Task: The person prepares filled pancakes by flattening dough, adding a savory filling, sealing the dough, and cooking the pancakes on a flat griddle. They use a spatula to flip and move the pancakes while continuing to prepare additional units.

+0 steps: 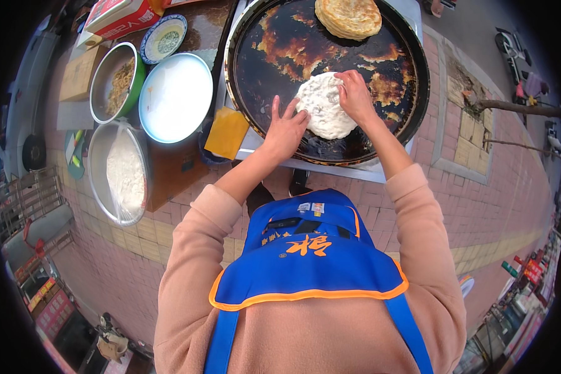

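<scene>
A raw, filled dough round lies flat in a large black griddle pan with browned, oily patches. At its left edge, my left hand touches the dough with spread fingers. My right hand has its fingertips bent onto the upper right rim of the dough; whether they pinch it is hard to see. Cooked, golden flatbreads are stacked at the far side of the pan.
Left of the pan stand a white plate, a green bowl of filling, a patterned dish and a plastic-covered basin of dough. A yellow folded cloth or card overlaps the stove's edge. A thin tree trunk rises at right.
</scene>
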Demonstrator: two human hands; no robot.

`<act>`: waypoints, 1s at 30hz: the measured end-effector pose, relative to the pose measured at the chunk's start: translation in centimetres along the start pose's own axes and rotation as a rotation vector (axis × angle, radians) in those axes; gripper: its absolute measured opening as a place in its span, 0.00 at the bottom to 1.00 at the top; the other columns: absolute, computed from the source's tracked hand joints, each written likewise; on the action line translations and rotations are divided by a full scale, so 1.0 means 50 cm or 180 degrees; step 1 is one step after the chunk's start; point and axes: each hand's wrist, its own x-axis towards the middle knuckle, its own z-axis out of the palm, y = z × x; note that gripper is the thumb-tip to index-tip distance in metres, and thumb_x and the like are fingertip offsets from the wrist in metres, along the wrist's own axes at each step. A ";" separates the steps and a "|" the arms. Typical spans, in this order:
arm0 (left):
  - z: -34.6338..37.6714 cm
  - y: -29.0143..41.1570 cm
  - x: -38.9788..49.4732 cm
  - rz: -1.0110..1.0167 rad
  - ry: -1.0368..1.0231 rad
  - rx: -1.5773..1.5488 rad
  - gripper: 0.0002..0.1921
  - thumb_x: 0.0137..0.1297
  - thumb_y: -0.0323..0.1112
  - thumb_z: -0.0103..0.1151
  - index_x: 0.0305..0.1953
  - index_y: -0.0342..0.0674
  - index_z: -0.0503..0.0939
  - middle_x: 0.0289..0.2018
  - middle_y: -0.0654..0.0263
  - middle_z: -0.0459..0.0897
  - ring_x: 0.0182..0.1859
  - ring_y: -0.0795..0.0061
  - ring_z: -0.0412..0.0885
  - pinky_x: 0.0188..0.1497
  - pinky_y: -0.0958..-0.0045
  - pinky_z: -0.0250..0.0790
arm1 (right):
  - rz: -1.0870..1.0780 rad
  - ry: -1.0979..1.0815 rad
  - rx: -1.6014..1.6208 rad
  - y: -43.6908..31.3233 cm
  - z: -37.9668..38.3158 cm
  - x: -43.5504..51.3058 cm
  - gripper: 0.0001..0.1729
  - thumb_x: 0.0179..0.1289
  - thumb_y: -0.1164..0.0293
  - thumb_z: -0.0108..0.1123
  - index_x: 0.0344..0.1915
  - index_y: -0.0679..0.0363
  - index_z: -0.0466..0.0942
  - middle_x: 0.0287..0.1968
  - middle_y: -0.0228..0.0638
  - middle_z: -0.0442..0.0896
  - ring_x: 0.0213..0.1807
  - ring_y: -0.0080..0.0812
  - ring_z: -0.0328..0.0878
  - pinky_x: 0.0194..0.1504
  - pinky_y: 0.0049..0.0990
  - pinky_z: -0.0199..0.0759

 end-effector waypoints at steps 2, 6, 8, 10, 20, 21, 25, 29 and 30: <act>0.000 -0.005 0.007 0.0016 -0.0046 -0.0047 0.25 0.58 0.25 0.57 0.60 0.41 0.74 0.59 0.66 0.72 0.74 0.53 0.54 0.74 0.32 0.28 | -0.0416 -0.0079 -0.0014 0.002 0.006 0.011 0.15 0.63 0.80 0.56 0.49 0.64 0.80 0.49 0.44 0.76 0.55 0.47 0.71 0.58 0.39 0.69; -0.004 -0.019 0.006 -0.0095 0.0196 0.0118 0.25 0.57 0.25 0.57 0.59 0.41 0.75 0.58 0.66 0.72 0.74 0.54 0.54 0.74 0.32 0.28 | -0.0298 -0.0329 -0.0188 0.005 0.011 0.015 0.16 0.66 0.80 0.50 0.51 0.64 0.79 0.49 0.43 0.76 0.54 0.47 0.71 0.58 0.39 0.69; -0.008 -0.021 0.000 -0.0049 0.0004 0.0035 0.26 0.57 0.23 0.55 0.60 0.41 0.74 0.59 0.67 0.73 0.74 0.54 0.54 0.75 0.32 0.28 | -0.0092 -0.0045 -0.0241 0.002 0.018 0.014 0.16 0.66 0.80 0.50 0.51 0.64 0.79 0.49 0.43 0.76 0.54 0.47 0.71 0.58 0.39 0.69; -0.013 -0.024 -0.001 -0.0005 -0.0327 0.0031 0.27 0.57 0.21 0.54 0.61 0.42 0.74 0.59 0.67 0.73 0.75 0.54 0.53 0.75 0.32 0.27 | -0.0305 -0.0203 -0.0072 -0.004 0.027 0.020 0.16 0.66 0.78 0.52 0.51 0.64 0.79 0.50 0.44 0.77 0.54 0.47 0.72 0.59 0.39 0.69; -0.045 -0.051 -0.008 0.0278 -0.0125 -0.0056 0.23 0.58 0.23 0.53 0.58 0.39 0.78 0.57 0.68 0.76 0.76 0.57 0.53 0.76 0.32 0.29 | 0.0835 -0.0167 0.0960 0.008 -0.064 -0.038 0.08 0.65 0.74 0.54 0.36 0.63 0.82 0.34 0.39 0.82 0.35 0.36 0.81 0.40 0.32 0.75; -0.047 -0.052 -0.005 0.0330 -0.0226 -0.0037 0.23 0.58 0.23 0.53 0.58 0.40 0.79 0.57 0.69 0.76 0.76 0.58 0.53 0.76 0.32 0.29 | 0.0492 -0.0515 0.0915 0.001 -0.065 -0.059 0.07 0.63 0.73 0.57 0.36 0.63 0.82 0.33 0.39 0.81 0.34 0.33 0.80 0.38 0.29 0.73; -0.055 -0.067 0.014 0.0289 -0.0286 0.0043 0.23 0.58 0.23 0.54 0.57 0.41 0.80 0.56 0.69 0.77 0.78 0.59 0.50 0.76 0.32 0.29 | 0.0086 -0.1329 0.0831 -0.032 -0.047 -0.105 0.10 0.64 0.73 0.56 0.43 0.63 0.82 0.36 0.43 0.82 0.37 0.40 0.82 0.42 0.33 0.75; -0.049 -0.058 0.008 0.0085 -0.0023 -0.0034 0.22 0.58 0.25 0.55 0.56 0.41 0.80 0.55 0.69 0.77 0.76 0.58 0.54 0.75 0.30 0.29 | 0.0926 -0.1177 0.0984 -0.035 -0.038 -0.078 0.12 0.65 0.73 0.56 0.47 0.62 0.82 0.40 0.46 0.82 0.43 0.41 0.82 0.46 0.34 0.75; -0.042 -0.049 0.005 0.0009 -0.0182 -0.0110 0.21 0.59 0.25 0.55 0.55 0.42 0.80 0.55 0.69 0.77 0.75 0.58 0.54 0.74 0.29 0.29 | 0.1211 -0.1034 0.1106 -0.033 -0.037 -0.067 0.13 0.66 0.73 0.56 0.47 0.62 0.82 0.41 0.47 0.81 0.44 0.41 0.82 0.47 0.34 0.75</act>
